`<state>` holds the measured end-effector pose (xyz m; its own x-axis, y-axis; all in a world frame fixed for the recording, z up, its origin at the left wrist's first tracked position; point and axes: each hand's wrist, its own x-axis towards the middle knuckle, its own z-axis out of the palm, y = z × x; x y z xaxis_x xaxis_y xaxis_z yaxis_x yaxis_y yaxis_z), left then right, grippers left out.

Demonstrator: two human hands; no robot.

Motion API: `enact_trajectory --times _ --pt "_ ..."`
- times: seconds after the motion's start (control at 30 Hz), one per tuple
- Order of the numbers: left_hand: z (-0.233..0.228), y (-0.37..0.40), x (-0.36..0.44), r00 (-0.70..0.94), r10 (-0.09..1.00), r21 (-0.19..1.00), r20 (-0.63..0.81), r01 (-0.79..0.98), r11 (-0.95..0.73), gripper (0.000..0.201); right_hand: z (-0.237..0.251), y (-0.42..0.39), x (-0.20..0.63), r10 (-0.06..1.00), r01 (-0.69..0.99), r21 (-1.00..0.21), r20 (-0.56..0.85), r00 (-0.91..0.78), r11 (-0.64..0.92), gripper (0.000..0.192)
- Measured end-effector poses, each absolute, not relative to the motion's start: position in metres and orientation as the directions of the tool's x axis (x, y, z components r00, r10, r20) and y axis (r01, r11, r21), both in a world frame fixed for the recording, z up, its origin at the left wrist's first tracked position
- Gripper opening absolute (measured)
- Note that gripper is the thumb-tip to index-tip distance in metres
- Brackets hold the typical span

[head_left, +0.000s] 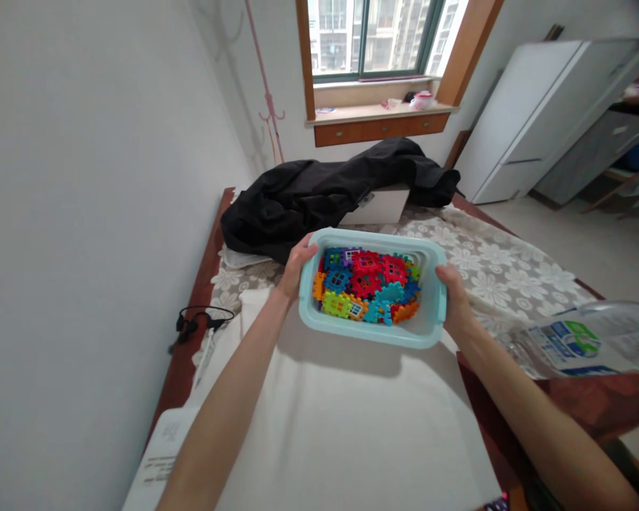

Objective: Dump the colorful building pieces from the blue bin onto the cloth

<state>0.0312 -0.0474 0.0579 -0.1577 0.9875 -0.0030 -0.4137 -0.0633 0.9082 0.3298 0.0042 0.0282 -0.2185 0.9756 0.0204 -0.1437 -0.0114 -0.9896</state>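
Left hand [294, 268]: arm outstretched, fingers wrapped over the left end of the pale blue bin [429, 328]. Right hand [454, 299]: arm outstretched, gripping the bin's right end. Bin: held level above the white sheet [351, 419] on the tabletop, filled with colourful interlocking blocks [366, 285]. Behind: black jacket [319, 195].

Open room is left on the white sheet [351, 419] below the bin [373, 330]. Passage beyond is blocked by the black jacket [319, 195], rightward by the plastic bottle [586, 346].
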Motion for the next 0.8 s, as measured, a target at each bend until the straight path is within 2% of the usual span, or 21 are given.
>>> enact_trajectory --times 0.1,0.23,0.3,0.4,0.47,0.53,0.6,0.63,0.67,0.73,0.8 --pt "0.065 -0.045 0.030 -0.050 0.997 0.917 -0.061 -0.397 0.037 0.055 0.020 0.008 0.333 0.983 -0.111 -0.988 0.120 -0.141 0.105 0.063" --pt "0.076 -0.044 0.029 -0.014 0.994 0.925 -0.112 -0.368 0.099 0.045 0.012 0.014 0.330 0.973 -0.053 -0.980 0.196 -0.123 0.191 0.070" --pt "0.080 -0.044 0.028 -0.040 0.996 0.934 -0.085 -0.350 0.065 0.045 0.011 0.017 0.325 0.963 -0.031 -0.970 0.243 -0.114 0.241 0.075" --pt "0.080 -0.044 0.023 -0.092 0.996 0.948 0.005 -0.318 -0.034 0.055 0.015 0.019 0.318 0.930 -0.035 -0.945 0.326 -0.171 0.325 0.082" --pt "0.077 -0.043 0.018 -0.123 0.989 0.951 0.076 -0.288 -0.109 0.059 0.021 0.017 0.314 0.883 -0.023 -0.897 0.439 -0.169 0.441 0.077" --pt "0.072 -0.042 0.013 -0.147 0.978 0.951 0.149 -0.251 -0.183 0.059 0.027 0.009 0.312 0.790 0.070 -0.787 0.610 -0.055 0.613 0.060" --pt "0.067 -0.042 0.010 -0.153 0.962 0.945 0.224 -0.207 -0.253 0.058 0.029 -0.005 0.310 0.611 0.233 -0.601 0.791 0.032 0.765 0.047" --pt "0.065 -0.042 0.008 -0.147 0.955 0.941 0.259 -0.184 -0.284 0.058 0.028 -0.014 0.309 0.507 0.305 -0.484 0.862 0.006 0.820 0.049" --pt "0.063 -0.042 0.006 -0.137 0.948 0.938 0.288 -0.160 -0.308 0.058 0.025 -0.023 0.308 0.405 0.355 -0.357 0.911 -0.071 0.864 0.054" --pt "0.059 -0.043 0.003 -0.114 0.938 0.934 0.327 -0.115 -0.339 0.058 0.018 -0.038 0.306 0.241 0.386 -0.113 0.922 -0.303 0.916 0.065" --pt "0.056 -0.043 -0.002 -0.102 0.933 0.933 0.344 -0.076 -0.352 0.057 0.010 -0.044 0.305 0.194 0.410 0.001 0.880 -0.434 0.912 0.075"
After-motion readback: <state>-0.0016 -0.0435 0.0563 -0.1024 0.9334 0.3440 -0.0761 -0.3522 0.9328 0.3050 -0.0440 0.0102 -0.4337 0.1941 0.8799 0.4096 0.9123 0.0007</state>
